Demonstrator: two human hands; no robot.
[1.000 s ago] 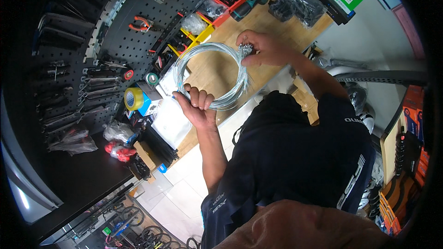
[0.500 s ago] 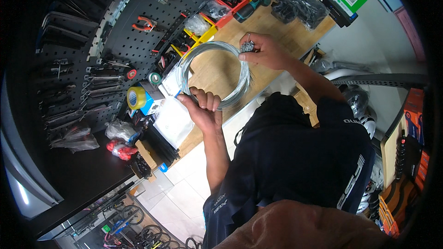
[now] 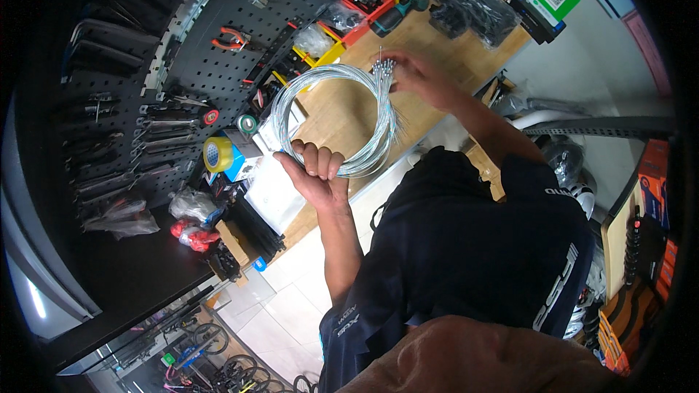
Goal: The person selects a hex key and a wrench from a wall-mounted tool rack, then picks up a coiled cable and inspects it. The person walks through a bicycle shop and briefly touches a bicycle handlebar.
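A round coil of thin silver steel cables (image 3: 384, 110) is held up above the wooden workbench. My left hand (image 3: 319, 175) is closed around its lower left part, fingers curled over the strands. At the coil's upper right, a bunch of cable ends (image 3: 383, 68) with small metal heads fans out. My right hand (image 3: 419, 78) is right beside these ends, partly behind them. Its fingers are blurred and partly hidden, so whether they grip the ends does not show.
Behind the wooden bench (image 3: 455, 54) stands a black pegboard (image 3: 196, 51) hung with tools. Red and yellow bins (image 3: 320, 54), a cordless drill (image 3: 393, 16) and plastic-wrapped parts (image 3: 477, 11) line the bench's back. Yellow tape (image 3: 218, 154) and a white sheet (image 3: 273, 193) are left of the coil.
My right hand has shifted slightly right from its pinch on the cable ends. The ends now spread apart more visibly. My left hand keeps its hold, nearly unmoved.
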